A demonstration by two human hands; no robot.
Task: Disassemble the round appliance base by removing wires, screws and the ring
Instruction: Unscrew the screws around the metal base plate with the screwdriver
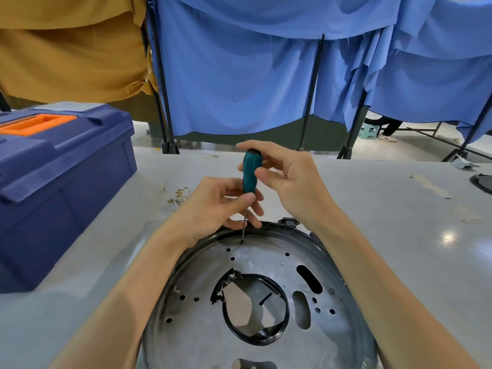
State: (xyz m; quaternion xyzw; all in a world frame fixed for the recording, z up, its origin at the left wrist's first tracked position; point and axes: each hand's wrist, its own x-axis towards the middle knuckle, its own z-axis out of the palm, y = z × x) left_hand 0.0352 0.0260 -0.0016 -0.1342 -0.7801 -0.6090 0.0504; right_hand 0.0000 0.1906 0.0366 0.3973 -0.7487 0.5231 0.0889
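**A:** Head view first, biggest thing down. What fills it?

**B:** Blue curtains [239, 75] on black stands at the back, a tan cloth [72, 49] to their left. Then the grey worktable [386, 235], with a navy toolbox [58, 182] on my left. The round appliance base [202, 328] lies flat just in front of me, between my forearms.

**A:** And your hands?

**B:** My right hand [290, 179] pinches the teal handle of the screwdriver [250, 171] near its top. My left hand [218, 203] closes its fingers around the bare shaft below, steadying it.

**A:** Which relation matters for the next turn?

**B:** The screwdriver stands nearly upright, its tip down on a screw [241, 242] at the far rim of the metal plate, directly below both hands. The left is nearer it. I judge the tip must stay plumb while I twist.

**A:** Anything smaller?

**B:** Loose wires [178, 193] lie on the table beyond my left hand.
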